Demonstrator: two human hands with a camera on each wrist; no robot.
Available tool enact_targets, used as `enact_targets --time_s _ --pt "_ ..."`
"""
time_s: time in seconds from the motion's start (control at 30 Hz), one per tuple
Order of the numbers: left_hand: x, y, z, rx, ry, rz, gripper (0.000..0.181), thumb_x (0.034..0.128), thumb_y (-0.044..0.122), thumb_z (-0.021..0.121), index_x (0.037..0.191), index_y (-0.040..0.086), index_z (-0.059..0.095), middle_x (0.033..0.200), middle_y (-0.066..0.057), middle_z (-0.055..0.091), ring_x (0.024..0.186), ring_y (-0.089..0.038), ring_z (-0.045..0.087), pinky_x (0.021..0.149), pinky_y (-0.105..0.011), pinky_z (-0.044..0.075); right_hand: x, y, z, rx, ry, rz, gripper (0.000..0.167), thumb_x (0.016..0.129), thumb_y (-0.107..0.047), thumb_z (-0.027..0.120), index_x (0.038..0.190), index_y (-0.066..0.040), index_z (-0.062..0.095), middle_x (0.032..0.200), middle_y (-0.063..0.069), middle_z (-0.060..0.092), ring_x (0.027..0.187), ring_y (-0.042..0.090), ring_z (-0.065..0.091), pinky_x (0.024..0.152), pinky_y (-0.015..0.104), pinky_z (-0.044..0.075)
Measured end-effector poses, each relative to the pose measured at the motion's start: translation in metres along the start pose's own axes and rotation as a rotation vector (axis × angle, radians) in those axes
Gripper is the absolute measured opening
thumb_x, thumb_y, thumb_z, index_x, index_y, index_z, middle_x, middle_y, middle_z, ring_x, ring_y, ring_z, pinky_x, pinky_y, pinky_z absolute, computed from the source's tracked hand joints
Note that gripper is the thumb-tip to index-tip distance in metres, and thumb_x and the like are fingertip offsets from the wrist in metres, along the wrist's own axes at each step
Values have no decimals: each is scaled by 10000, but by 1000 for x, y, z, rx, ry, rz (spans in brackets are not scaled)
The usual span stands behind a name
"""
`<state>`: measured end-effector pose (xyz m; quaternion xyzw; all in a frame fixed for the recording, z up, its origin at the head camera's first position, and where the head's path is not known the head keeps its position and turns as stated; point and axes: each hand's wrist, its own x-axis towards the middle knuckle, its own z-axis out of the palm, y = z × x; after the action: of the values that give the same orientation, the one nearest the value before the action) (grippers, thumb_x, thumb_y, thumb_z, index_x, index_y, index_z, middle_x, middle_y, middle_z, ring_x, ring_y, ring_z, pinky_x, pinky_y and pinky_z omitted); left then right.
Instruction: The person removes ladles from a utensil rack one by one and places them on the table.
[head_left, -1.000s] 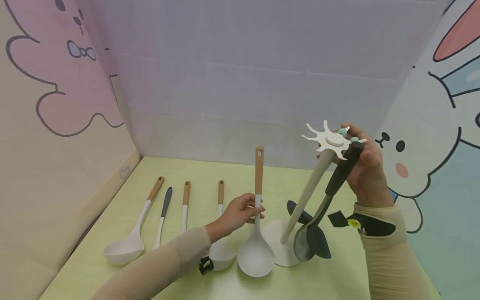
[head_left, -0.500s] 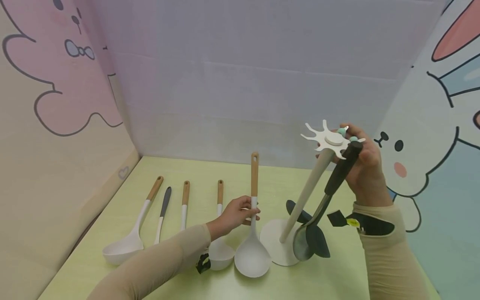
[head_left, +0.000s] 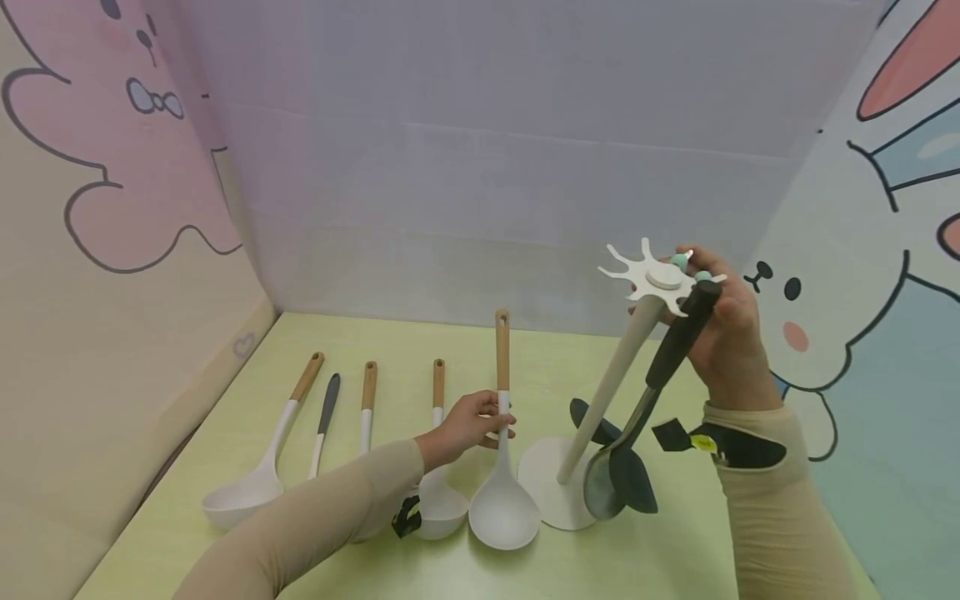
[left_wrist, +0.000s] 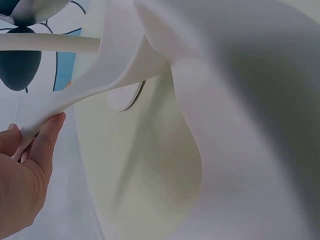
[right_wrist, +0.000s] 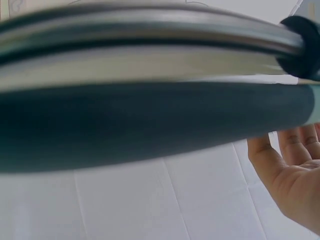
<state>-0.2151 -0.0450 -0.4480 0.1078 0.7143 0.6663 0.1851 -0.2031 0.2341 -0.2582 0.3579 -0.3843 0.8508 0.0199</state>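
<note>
My left hand (head_left: 465, 429) pinches the white neck of a ladle (head_left: 504, 508) with a wooden handle. The ladle stands nearly upright, its round bowl low by the stand base; in the left wrist view the fingers (left_wrist: 42, 145) close on its thin neck. At the right is a cream utensil stand (head_left: 618, 375) with a white hook crown (head_left: 652, 275). My right hand (head_left: 723, 333) curls round behind the stand's top, by mint-coloured handle ends. Dark-handled utensils (head_left: 682, 333) hang there; their handles fill the right wrist view. Part of the right fingers is hidden.
Several utensils lie in a row on the pale green table (head_left: 315, 333): a white ladle (head_left: 243, 496), a grey-handled one (head_left: 328, 408), a wooden-handled one (head_left: 367, 392) and another white ladle (head_left: 442, 508). My left sleeve covers some. Walls enclose the back and sides.
The ladle in my left hand has shifted slightly left and its handle top sits a little lower. My right hand and the stand have hardly moved.
</note>
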Motion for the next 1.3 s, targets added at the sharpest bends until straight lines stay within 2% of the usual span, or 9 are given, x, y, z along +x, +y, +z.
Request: enact_targets --time_s 0.37,0.6,0.77,1.07,1.3 --pt "7 -5 1 -11 -16 -54 253 991 -31 561 1209 -154 520 1034 -175 666 945 -313 706 755 -402 602 -1 0 1 -34 13 -8 677 749 -112 842 1274 85 462 1155 205 622 1008 361 651 830 531 562" --pt "12 -7 0 7 -17 -83 245 993 -24 561 1195 -159 532 1119 -295 645 959 -323 707 743 -377 604 0 -1 2 -34 13 -5 677 743 -107 844 1271 81 464 1146 199 629 1008 350 649 838 518 563" --pt "13 -9 -2 12 -26 -104 257 998 -16 559 1204 -165 528 1130 -306 640 942 -302 711 740 -372 605 -1 0 0 -19 8 -8 669 750 -102 836 1277 80 466 1143 202 627 1005 372 656 841 515 563" --pt "11 -6 -4 37 -30 -134 145 996 -18 561 1102 -116 580 1121 -316 637 912 -293 717 727 -359 605 -1 0 -2 -10 -8 -4 655 761 -95 830 1282 77 471 1147 196 615 1019 382 649 842 508 564" --pt "12 -1 -6 81 -32 -158 102 987 -36 565 1042 -118 589 1084 -320 654 925 -360 712 724 -371 606 0 0 -1 -14 -9 7 654 765 -95 828 1284 70 465 1151 192 616 1026 375 645 855 505 558"
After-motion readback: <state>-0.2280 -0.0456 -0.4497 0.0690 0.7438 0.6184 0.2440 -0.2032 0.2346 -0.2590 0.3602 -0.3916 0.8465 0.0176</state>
